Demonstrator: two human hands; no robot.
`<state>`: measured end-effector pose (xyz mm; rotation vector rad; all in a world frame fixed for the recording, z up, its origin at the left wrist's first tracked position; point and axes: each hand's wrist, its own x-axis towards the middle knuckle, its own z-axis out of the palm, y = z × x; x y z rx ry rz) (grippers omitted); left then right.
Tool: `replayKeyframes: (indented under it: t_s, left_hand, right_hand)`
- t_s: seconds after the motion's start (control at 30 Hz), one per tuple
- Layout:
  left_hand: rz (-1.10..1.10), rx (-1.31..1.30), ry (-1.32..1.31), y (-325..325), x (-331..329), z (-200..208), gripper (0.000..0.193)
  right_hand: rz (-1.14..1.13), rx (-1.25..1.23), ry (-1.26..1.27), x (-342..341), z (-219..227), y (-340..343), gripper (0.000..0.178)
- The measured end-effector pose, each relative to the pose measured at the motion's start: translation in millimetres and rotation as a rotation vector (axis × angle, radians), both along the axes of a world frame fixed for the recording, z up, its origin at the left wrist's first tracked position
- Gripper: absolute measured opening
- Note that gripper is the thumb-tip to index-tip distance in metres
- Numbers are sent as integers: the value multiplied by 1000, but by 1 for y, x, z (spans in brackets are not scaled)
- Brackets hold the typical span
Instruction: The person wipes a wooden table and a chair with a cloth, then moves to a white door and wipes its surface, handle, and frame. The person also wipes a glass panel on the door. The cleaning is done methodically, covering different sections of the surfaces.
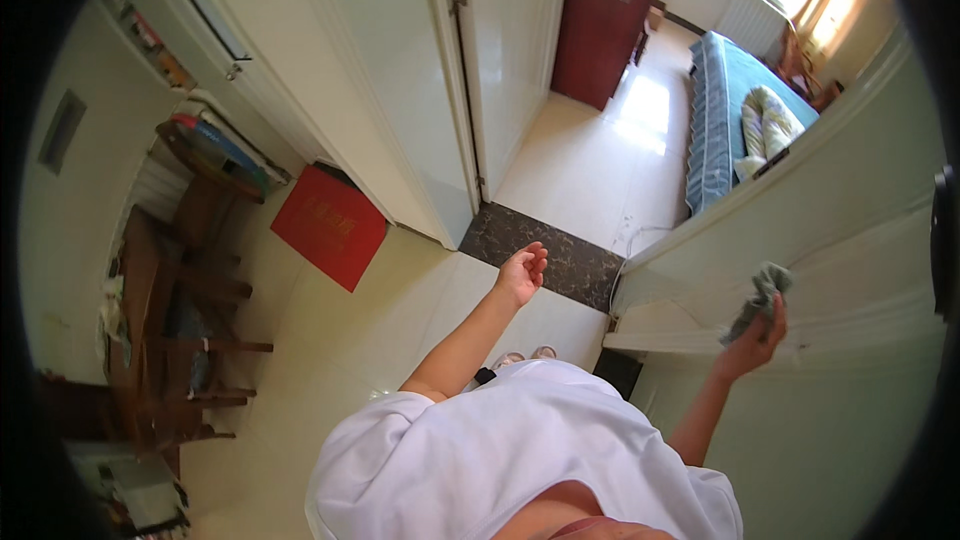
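In my right hand (757,344) is a crumpled grey-green cloth (765,292), pinched between the fingers and raised close to the pale wall or panel (850,270) on the right. Whether the cloth touches that surface, I cannot tell. My left hand (522,273) hangs in the air in front of me with its fingers loosely curled and nothing in them. Beneath it lie the dark marbled threshold (575,265) and the light floor tiles (425,290).
A white door (515,50) stands ajar into a bedroom with a blue-covered bed (715,105) and a dark red cabinet (605,20). A red mat (328,225) lies left of the doorway. Wooden chairs (200,290) stand by a table (130,340) at the far left.
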<state>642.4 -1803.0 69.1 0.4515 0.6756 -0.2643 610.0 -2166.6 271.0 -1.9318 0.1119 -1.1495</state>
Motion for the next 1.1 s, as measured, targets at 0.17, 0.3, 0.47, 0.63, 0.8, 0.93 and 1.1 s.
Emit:
replayKeyframes:
  t_s: [0.17, 0.3, 0.47, 0.63, 0.8, 0.93, 1.1]
  left_hand:
    - [87, 9, -107, -23, 22, 25, 27]
    - [173, 44, -189, -25, 24, 45, 29]
    - [385, 139, -170, 40, -2, 66, 30]
    - [712, 201, -275, 129, -7, 60, 32]
    - [799, 338, -341, 178, 17, 99, 29]
    - [755, 407, -458, 218, 34, 129, 24]
    - [789, 566, -397, 247, 41, 164, 22]
  right_hand:
    - [916, 897, 254, 73, -44, 80, 31]
    - [1041, 1259, 784, 105, -101, 143, 25]
    - [1228, 1278, 976, 146, -91, 240, 25]
    - [1389, 1190, 737, 229, 3, 365, 28]
    - [1661, 1032, 300, 263, 60, 487, 33]
    - [1365, -72, -212, 247, 8, 561, 59]
    - [1155, -249, -449, 270, -24, 606, 66]
